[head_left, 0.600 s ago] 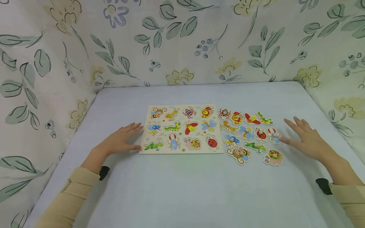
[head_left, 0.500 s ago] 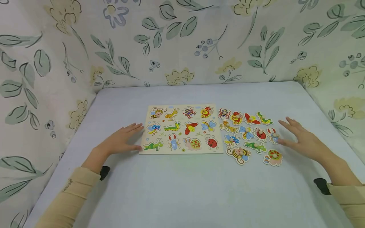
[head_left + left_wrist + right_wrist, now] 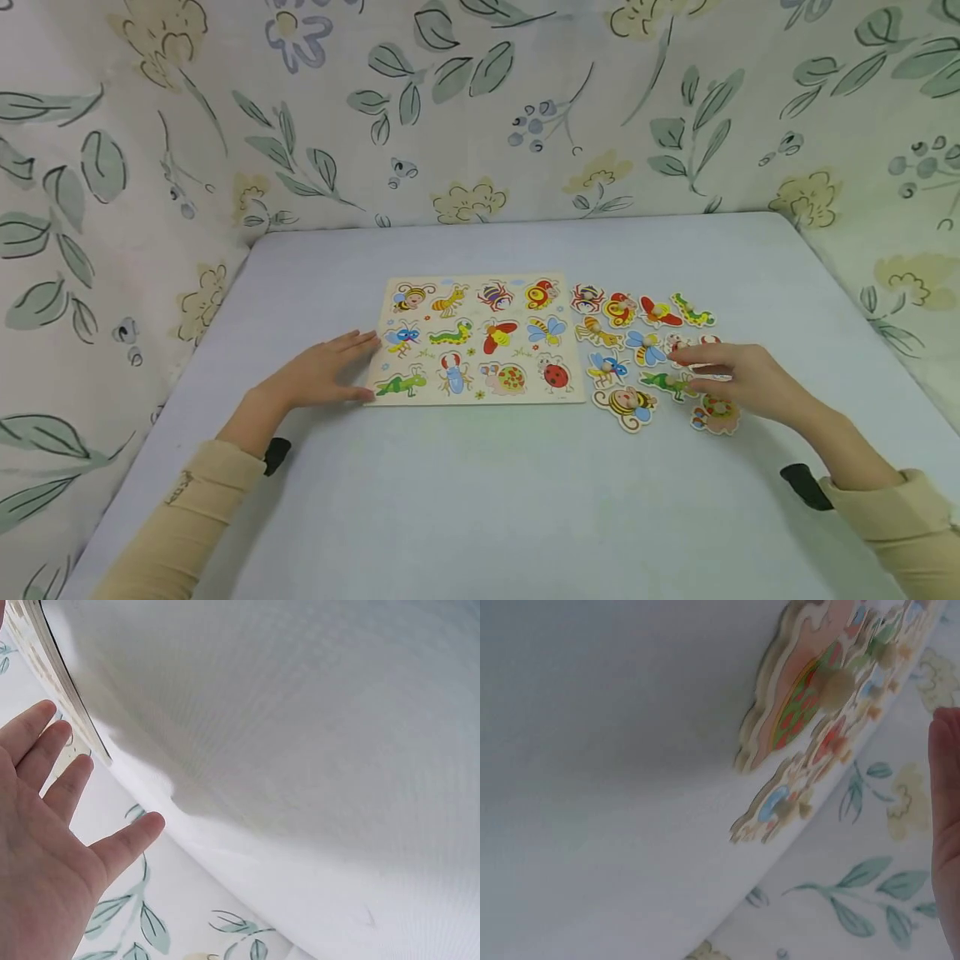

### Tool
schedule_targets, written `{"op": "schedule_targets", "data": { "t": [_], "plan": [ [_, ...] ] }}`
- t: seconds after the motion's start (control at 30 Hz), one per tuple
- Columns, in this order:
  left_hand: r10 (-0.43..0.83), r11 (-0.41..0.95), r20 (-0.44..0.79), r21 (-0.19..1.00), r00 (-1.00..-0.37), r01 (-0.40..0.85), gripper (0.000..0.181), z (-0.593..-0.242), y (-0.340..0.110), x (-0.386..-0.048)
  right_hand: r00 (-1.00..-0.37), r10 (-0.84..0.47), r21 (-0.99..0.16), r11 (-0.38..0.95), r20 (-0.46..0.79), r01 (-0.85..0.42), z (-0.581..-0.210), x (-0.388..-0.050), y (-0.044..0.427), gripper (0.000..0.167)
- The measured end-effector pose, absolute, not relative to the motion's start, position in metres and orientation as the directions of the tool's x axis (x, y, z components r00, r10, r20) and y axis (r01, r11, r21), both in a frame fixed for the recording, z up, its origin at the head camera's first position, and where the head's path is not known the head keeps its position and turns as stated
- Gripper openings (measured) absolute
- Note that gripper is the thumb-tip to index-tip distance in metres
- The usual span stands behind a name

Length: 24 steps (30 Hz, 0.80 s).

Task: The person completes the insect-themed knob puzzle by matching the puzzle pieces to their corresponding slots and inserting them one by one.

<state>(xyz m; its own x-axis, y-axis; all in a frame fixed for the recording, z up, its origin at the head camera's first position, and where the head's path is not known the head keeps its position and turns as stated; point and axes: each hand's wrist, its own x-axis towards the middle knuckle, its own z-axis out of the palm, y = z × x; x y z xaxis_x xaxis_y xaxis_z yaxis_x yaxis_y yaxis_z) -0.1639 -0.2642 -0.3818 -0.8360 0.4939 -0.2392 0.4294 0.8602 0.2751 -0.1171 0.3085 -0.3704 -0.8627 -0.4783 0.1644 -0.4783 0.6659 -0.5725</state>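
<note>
A flat wooden board (image 3: 480,354) printed with several insects lies mid-table in the head view. My left hand (image 3: 311,371) is at its left edge, fingers spread and relaxed, thumb by the lower left corner; the left wrist view shows the hand (image 3: 52,840) beside the board's edge (image 3: 71,697). My right hand (image 3: 757,383) hovers over the right side of the loose knobbed pieces, fingers extended near the ladybug piece (image 3: 677,346), partly covering it and the beetle piece. The snail piece (image 3: 716,415) lies below that hand, and shows in the right wrist view (image 3: 799,705).
To the board's right lie several other pieces, among them a bee (image 3: 626,408), a grasshopper (image 3: 666,383), a caterpillar (image 3: 692,310) and a spider (image 3: 587,298). Floral cloth (image 3: 465,125) stands behind the white table (image 3: 450,500) and at its sides.
My right hand has moved left from the outer side of the pieces to above them, its fingers now pointing left. My left hand has stayed at the board's edge. The head view has shifted slightly.
</note>
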Motion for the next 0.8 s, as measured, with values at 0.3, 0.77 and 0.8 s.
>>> {"op": "schedule_targets", "data": {
  "t": [0.3,0.77,0.8],
  "plan": [
    [0.488,0.865,-0.256,0.268,-0.834,0.424,0.095,-0.383,-0.263,-0.161,-0.754,-0.644,-0.647,0.523,0.126,-0.555,-0.379,-0.121,0.278,0.028],
    [0.509,0.853,-0.234,0.269,-0.829,0.448,0.096,-0.386,-0.263,-0.163,-0.709,-0.705,-0.649,0.538,0.003,-0.538,-0.39,-0.132,0.261,0.02],
    [0.508,0.852,-0.233,0.276,-0.829,0.445,0.096,-0.386,-0.263,-0.163,-0.709,-0.705,-0.656,0.539,-0.007,-0.529,-0.389,-0.133,0.26,0.019]
  ]
}}
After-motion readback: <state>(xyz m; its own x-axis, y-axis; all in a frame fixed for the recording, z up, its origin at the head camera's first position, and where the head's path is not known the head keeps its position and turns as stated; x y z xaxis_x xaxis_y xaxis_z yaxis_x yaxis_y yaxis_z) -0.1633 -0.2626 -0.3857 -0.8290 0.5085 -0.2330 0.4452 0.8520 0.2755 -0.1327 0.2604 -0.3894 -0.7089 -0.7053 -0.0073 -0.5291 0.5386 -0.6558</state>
